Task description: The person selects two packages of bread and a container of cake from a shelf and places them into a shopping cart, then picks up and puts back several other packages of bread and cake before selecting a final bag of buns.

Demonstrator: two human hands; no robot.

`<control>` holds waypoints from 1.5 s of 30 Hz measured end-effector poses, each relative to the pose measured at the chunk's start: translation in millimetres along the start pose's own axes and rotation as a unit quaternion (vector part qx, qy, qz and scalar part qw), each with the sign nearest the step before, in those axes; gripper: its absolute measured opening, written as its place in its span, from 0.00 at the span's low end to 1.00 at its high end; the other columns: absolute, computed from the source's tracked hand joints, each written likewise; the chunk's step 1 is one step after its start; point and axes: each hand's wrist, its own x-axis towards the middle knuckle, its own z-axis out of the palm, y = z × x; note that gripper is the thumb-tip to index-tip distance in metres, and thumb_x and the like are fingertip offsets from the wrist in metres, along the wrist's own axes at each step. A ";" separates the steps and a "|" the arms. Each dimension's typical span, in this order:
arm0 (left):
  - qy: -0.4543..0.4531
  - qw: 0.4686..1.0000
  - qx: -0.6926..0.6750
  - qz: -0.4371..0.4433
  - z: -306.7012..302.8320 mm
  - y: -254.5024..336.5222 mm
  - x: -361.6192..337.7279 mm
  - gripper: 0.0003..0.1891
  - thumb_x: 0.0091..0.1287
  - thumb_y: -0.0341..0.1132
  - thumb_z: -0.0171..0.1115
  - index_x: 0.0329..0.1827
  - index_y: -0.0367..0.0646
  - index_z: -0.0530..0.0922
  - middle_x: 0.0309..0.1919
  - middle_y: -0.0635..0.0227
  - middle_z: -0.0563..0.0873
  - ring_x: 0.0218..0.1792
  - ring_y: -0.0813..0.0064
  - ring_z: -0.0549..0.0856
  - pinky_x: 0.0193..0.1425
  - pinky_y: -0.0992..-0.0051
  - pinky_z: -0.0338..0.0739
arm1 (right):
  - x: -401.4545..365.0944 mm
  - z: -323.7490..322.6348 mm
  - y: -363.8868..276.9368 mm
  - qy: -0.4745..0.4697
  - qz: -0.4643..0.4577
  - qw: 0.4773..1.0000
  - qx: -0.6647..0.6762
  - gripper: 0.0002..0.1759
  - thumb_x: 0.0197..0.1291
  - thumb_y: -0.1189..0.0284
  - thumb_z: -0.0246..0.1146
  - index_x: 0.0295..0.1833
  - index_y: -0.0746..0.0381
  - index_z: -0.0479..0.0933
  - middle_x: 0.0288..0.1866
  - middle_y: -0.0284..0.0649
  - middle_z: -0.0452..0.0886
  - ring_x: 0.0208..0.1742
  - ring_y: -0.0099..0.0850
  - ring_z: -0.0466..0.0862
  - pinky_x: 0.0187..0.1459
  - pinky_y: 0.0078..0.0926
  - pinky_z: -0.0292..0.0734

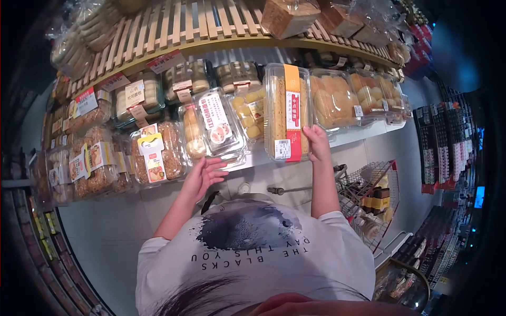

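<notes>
Shop shelving [340,141] bears boxed bread [332,100]; right fingers [314,136] grip a clear loaf box [279,110], left fingers [212,167] open.

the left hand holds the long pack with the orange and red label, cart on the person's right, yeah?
Wrong hand: the head view shows the right hand holding the long pack with the orange and red label. The cart is on the person's right.

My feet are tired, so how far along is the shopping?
Looks done: some packs are in the cart. In hand: the right hand holds a long clear box. Left: that box isn't in the cart, and the left hand is open and holds nothing. Whether more is needed, I can't tell.
</notes>
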 end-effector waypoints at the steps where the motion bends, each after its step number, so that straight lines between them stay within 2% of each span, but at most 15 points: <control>1: 0.052 0.999 -0.011 -0.012 -5.0 -9.7 -0.3 0.26 0.71 0.50 0.34 0.54 0.34 0.67 0.49 0.52 0.78 0.46 0.60 0.80 0.49 0.67 0.75 | 5.2 0.5 -4.7 0.018 0.008 1.000 -0.003 0.06 0.57 0.75 0.60 0.37 0.67 0.74 0.35 0.40 0.81 0.34 0.24 0.81 0.37 0.22 0.76; 6: 0.326 0.937 -0.119 -0.044 -51.3 -57.3 -12.6 0.26 0.66 0.55 0.42 0.47 0.37 0.67 0.40 0.56 0.79 0.42 0.59 0.81 0.46 0.62 0.76 | 51.9 10.2 13.1 0.061 0.016 0.997 0.050 0.07 0.57 0.76 0.60 0.38 0.70 0.74 0.36 0.42 0.81 0.34 0.26 0.81 0.36 0.22 0.76; 10: 0.445 0.878 -0.175 0.020 -63.9 -59.6 -36.0 0.29 0.60 0.58 0.51 0.47 0.38 0.62 0.43 0.55 0.73 0.43 0.57 0.78 0.47 0.56 0.74 | 73.8 16.8 32.5 0.106 0.009 0.994 -0.014 0.10 0.57 0.72 0.61 0.35 0.70 0.74 0.35 0.43 0.80 0.34 0.27 0.81 0.35 0.22 0.75; 11: 0.450 0.872 -0.190 0.039 -75.9 -60.6 -40.3 0.38 0.56 0.59 0.56 0.57 0.35 0.57 0.51 0.52 0.68 0.47 0.57 0.75 0.48 0.55 0.72 | 76.0 15.5 33.9 0.107 0.010 0.994 -0.020 0.11 0.57 0.70 0.62 0.33 0.68 0.73 0.33 0.41 0.79 0.30 0.25 0.79 0.32 0.21 0.73; 14: 0.493 0.848 -0.172 0.089 -98.0 -51.5 -47.1 0.47 0.55 0.61 0.58 0.64 0.33 0.50 0.54 0.53 0.65 0.53 0.57 0.70 0.52 0.54 0.68 | 79.7 10.4 39.0 0.107 0.009 0.993 -0.046 0.12 0.57 0.68 0.62 0.32 0.66 0.73 0.28 0.37 0.77 0.25 0.22 0.74 0.27 0.19 0.68; 15: 0.479 0.855 -0.173 0.100 -112.5 -52.0 -47.7 0.52 0.53 0.62 0.59 0.68 0.33 0.44 0.57 0.54 0.61 0.56 0.57 0.66 0.54 0.54 0.66 | 84.6 0.7 45.9 0.117 0.005 0.990 -0.074 0.14 0.56 0.65 0.63 0.30 0.65 0.72 0.25 0.33 0.73 0.22 0.20 0.70 0.25 0.17 0.64; 18: 0.501 0.842 -0.168 0.106 -153.0 -55.0 -33.0 0.50 0.54 0.62 0.59 0.68 0.36 0.46 0.56 0.56 0.63 0.54 0.56 0.68 0.53 0.54 0.66 | 71.6 -13.5 39.2 0.118 0.007 0.975 -0.188 0.16 0.56 0.64 0.63 0.42 0.66 0.73 0.34 0.35 0.78 0.32 0.20 0.77 0.33 0.16 0.70; 21: 0.417 0.881 -0.180 0.134 -164.8 -51.9 -21.3 0.45 0.54 0.62 0.59 0.65 0.41 0.55 0.55 0.59 0.68 0.54 0.59 0.69 0.54 0.56 0.66 | 37.8 -2.1 20.4 0.166 -0.058 0.955 -0.240 0.16 0.56 0.66 0.62 0.44 0.66 0.72 0.36 0.36 0.76 0.35 0.20 0.74 0.35 0.15 0.70; 24: 0.434 0.873 -0.186 0.122 -169.4 -51.0 -16.0 0.37 0.54 0.62 0.58 0.60 0.46 0.64 0.52 0.62 0.73 0.56 0.63 0.71 0.56 0.58 0.66 | 10.7 -2.9 9.6 0.181 -0.129 0.942 -0.252 0.16 0.55 0.70 0.63 0.45 0.67 0.71 0.39 0.39 0.76 0.39 0.23 0.75 0.39 0.17 0.70; 25: 0.439 0.867 -0.203 0.123 -167.2 -49.7 -17.9 0.31 0.56 0.58 0.60 0.56 0.46 0.69 0.49 0.64 0.76 0.54 0.67 0.74 0.55 0.63 0.69 | 4.1 -1.7 6.8 0.183 -0.152 0.938 -0.251 0.16 0.54 0.72 0.63 0.45 0.68 0.71 0.40 0.40 0.76 0.41 0.25 0.75 0.41 0.18 0.70; 29: 0.372 0.883 -0.230 0.170 -182.3 -55.8 -24.7 0.28 0.57 0.47 0.64 0.55 0.43 0.68 0.47 0.65 0.76 0.46 0.70 0.78 0.48 0.71 0.74 | -23.2 31.7 -8.2 0.201 -0.195 0.937 -0.208 0.12 0.56 0.78 0.59 0.46 0.68 0.70 0.43 0.41 0.75 0.44 0.26 0.75 0.46 0.20 0.72; 38: 0.332 0.898 -0.234 0.168 -178.8 -71.1 -31.7 0.22 0.59 0.45 0.62 0.51 0.44 0.68 0.42 0.67 0.77 0.42 0.74 0.76 0.47 0.72 0.74 | -44.3 119.6 10.9 0.038 -0.209 0.960 -0.182 0.10 0.56 0.80 0.58 0.44 0.69 0.70 0.42 0.41 0.76 0.43 0.25 0.76 0.45 0.20 0.72; 40: 0.287 0.913 -0.236 0.168 -183.3 -79.3 -37.8 0.24 0.56 0.43 0.65 0.50 0.44 0.65 0.42 0.65 0.74 0.42 0.71 0.75 0.48 0.69 0.73 | -56.5 143.4 15.9 0.009 -0.180 0.964 -0.196 0.09 0.56 0.81 0.57 0.43 0.69 0.70 0.42 0.41 0.76 0.41 0.25 0.77 0.45 0.20 0.72; 43: 0.308 0.899 -0.255 0.180 -169.1 -82.6 -52.7 0.25 0.57 0.41 0.65 0.52 0.45 0.62 0.44 0.63 0.73 0.41 0.69 0.74 0.50 0.67 0.72 | -63.9 155.2 37.7 -0.046 -0.130 0.968 -0.209 0.09 0.56 0.81 0.57 0.44 0.69 0.69 0.41 0.41 0.76 0.40 0.26 0.77 0.45 0.21 0.73; 45: 0.335 0.889 -0.271 0.154 -166.8 -89.1 -60.9 0.21 0.60 0.42 0.61 0.52 0.47 0.66 0.43 0.67 0.75 0.41 0.70 0.75 0.52 0.67 0.71 | -73.7 169.6 53.0 -0.100 -0.057 0.971 -0.211 0.10 0.56 0.80 0.57 0.45 0.68 0.69 0.41 0.41 0.77 0.40 0.26 0.78 0.44 0.21 0.73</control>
